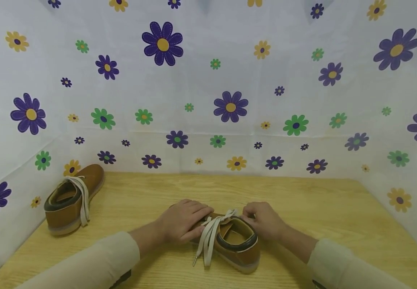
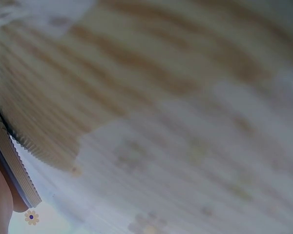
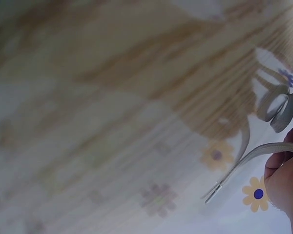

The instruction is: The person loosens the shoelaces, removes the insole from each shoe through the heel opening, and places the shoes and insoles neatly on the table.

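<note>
A brown lace-up shoe with a dark padded collar stands in front of me, its heel toward me at the right. Pale laces are looped over its tongue and hang down the left side. My left hand grips the toe end from above, thumb toward the laces. At the shoe's right side, my right hand has curled fingers pinching a shoelace. That lace runs out past the fingers to its tip in the right wrist view. In the left wrist view, the shoe's pale sole shows beside the hand.
A second brown shoe stands at the back left of the wooden table, its laces draped over the side. White cloth printed with flowers walls the table at the back and both sides.
</note>
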The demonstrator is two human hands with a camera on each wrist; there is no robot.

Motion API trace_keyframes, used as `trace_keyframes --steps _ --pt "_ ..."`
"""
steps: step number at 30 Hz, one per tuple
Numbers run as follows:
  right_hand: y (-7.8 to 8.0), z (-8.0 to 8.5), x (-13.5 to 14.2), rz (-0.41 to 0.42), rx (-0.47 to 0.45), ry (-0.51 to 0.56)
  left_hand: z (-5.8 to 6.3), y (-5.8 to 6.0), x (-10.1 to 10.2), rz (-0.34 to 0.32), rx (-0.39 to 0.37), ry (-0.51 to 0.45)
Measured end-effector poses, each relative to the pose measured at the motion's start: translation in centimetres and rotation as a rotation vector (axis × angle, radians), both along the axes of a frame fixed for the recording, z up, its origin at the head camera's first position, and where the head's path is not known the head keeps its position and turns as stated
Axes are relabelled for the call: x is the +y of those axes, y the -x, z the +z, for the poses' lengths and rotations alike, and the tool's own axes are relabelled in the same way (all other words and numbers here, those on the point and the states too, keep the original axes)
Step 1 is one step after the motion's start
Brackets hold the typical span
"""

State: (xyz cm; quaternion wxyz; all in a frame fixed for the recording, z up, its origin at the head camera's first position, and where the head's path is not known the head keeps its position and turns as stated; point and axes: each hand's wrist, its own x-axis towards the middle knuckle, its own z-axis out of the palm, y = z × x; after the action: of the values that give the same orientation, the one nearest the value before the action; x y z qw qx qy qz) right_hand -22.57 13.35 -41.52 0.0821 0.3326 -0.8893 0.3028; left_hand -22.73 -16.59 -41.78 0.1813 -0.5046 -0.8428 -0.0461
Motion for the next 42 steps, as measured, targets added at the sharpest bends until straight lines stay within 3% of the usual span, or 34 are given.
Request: trace_keyframes --steps 20,42 --pt "-0.15 -0.22 0.24 -0.036 -0.052 -0.009 -0.31 0.14 0.14 -0.005 -0.001 -0.005" --pt "-0.17 -0.10 0.22 -0.072 -0.048 -0.125 -0.12 -0.03 0.11 0.010 0.002 -0.001"
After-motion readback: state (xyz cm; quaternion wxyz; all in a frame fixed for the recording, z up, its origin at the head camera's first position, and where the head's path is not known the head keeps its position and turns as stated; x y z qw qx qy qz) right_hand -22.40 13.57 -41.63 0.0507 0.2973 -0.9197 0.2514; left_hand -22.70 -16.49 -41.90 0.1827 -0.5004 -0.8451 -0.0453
